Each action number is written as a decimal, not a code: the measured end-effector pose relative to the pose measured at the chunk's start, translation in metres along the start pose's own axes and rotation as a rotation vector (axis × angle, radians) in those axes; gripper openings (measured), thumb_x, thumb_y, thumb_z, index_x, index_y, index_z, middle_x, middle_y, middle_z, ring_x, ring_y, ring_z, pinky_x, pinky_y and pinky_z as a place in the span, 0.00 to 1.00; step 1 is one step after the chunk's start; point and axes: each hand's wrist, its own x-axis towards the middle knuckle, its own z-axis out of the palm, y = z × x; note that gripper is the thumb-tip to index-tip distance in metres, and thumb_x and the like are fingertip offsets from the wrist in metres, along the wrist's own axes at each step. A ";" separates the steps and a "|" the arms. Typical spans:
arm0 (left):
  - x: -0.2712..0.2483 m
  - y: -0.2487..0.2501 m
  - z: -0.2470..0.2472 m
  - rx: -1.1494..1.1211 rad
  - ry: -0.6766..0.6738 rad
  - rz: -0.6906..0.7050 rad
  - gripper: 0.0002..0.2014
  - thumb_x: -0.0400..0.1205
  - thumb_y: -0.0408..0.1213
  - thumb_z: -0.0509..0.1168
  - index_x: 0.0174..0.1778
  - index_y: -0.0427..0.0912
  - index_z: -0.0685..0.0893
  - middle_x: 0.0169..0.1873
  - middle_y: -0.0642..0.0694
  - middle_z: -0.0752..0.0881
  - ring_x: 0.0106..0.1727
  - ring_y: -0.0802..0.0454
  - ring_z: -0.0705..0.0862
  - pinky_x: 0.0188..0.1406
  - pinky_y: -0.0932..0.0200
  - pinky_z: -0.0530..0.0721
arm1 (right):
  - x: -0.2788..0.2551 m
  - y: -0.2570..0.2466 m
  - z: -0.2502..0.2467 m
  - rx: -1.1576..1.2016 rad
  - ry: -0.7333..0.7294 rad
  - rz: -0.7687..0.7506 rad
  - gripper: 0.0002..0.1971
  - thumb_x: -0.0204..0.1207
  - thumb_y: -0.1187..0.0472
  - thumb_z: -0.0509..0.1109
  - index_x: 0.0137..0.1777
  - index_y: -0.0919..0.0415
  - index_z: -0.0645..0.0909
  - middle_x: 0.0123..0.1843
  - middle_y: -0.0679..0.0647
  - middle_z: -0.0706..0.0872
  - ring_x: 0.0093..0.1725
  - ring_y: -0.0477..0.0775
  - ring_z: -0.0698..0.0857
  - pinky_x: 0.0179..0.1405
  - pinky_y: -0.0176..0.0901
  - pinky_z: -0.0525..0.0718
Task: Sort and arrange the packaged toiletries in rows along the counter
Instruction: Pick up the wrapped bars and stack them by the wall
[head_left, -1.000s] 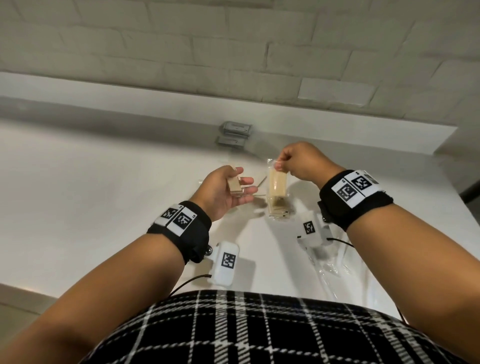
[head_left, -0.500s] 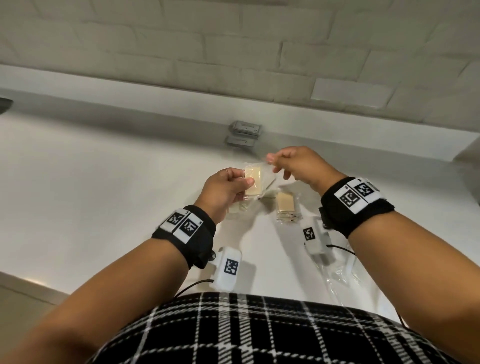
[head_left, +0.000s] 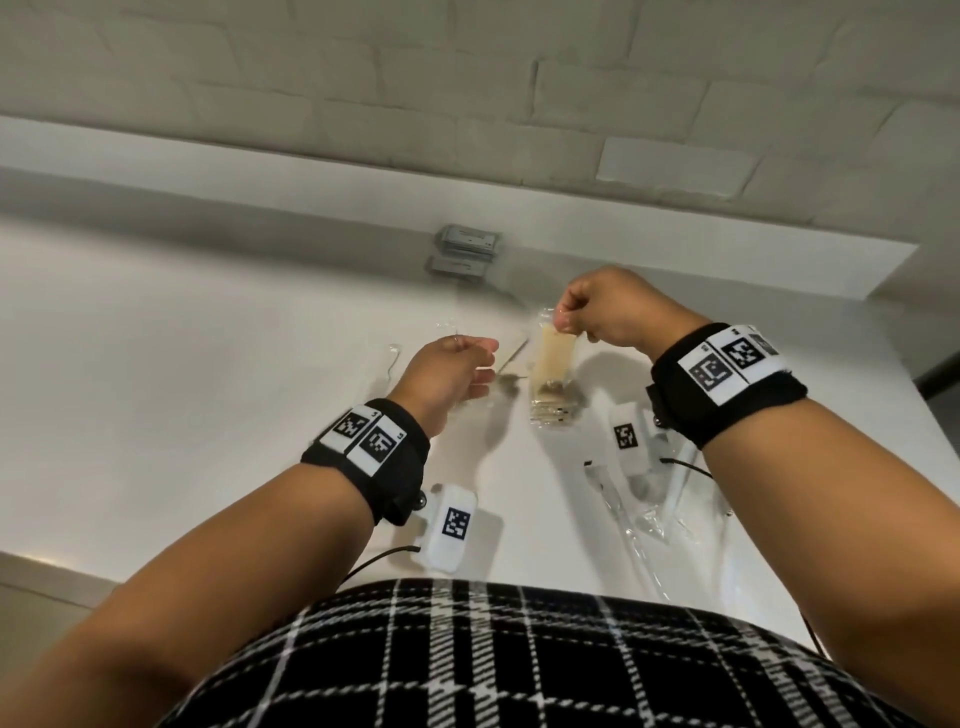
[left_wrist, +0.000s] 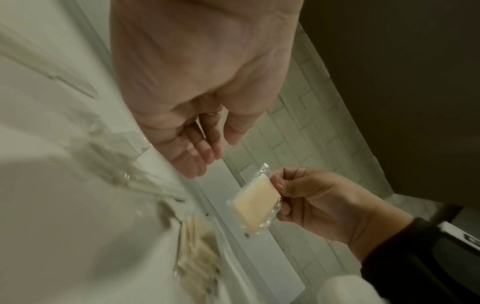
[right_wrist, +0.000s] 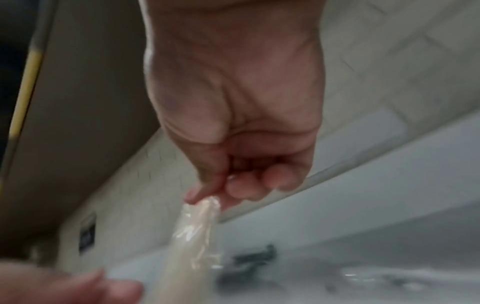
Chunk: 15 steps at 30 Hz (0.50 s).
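Observation:
My right hand (head_left: 565, 321) pinches the top edge of a cream packet (head_left: 557, 358) in clear wrap; it hangs upright just above a small stack of like packets (head_left: 553, 413) on the white counter (head_left: 208, 364). The left wrist view shows the same packet (left_wrist: 255, 205) between the right thumb and fingers (left_wrist: 283, 185), and the stack (left_wrist: 197, 259) lying blurred below. In the right wrist view the packet (right_wrist: 194, 230) dangles from the pinch. My left hand (head_left: 483, 366) hovers just left of the stack, fingers (left_wrist: 200, 158) relaxed and empty.
Two flat grey boxes (head_left: 467, 240) lie against the back ledge. Clear-wrapped long items (head_left: 641, 499) lie at the front right under my right wrist. More clear wrappers (head_left: 392, 358) lie left of my left hand. A tiled wall rises behind.
My left hand has let go of the cream packet that both hands held half a second ago. My right hand has carried it right, over the stack.

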 end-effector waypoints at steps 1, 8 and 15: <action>0.001 -0.003 0.004 0.029 -0.021 -0.037 0.06 0.83 0.34 0.63 0.51 0.41 0.85 0.43 0.46 0.85 0.42 0.51 0.85 0.45 0.58 0.86 | 0.002 0.004 0.001 -0.038 -0.024 0.018 0.06 0.76 0.63 0.74 0.37 0.57 0.83 0.34 0.50 0.84 0.29 0.44 0.77 0.35 0.37 0.76; 0.010 -0.012 0.037 0.209 -0.097 -0.213 0.04 0.81 0.30 0.67 0.45 0.32 0.84 0.34 0.40 0.83 0.34 0.49 0.82 0.41 0.57 0.84 | 0.024 0.020 0.032 -0.164 -0.126 0.138 0.09 0.74 0.60 0.76 0.51 0.64 0.87 0.45 0.53 0.86 0.42 0.50 0.82 0.49 0.44 0.81; 0.025 -0.016 0.054 0.294 -0.043 -0.269 0.06 0.78 0.30 0.70 0.49 0.33 0.84 0.40 0.36 0.85 0.37 0.45 0.85 0.46 0.54 0.88 | 0.002 0.041 0.038 0.297 -0.155 0.595 0.17 0.78 0.47 0.69 0.55 0.61 0.81 0.40 0.56 0.82 0.30 0.53 0.76 0.36 0.41 0.75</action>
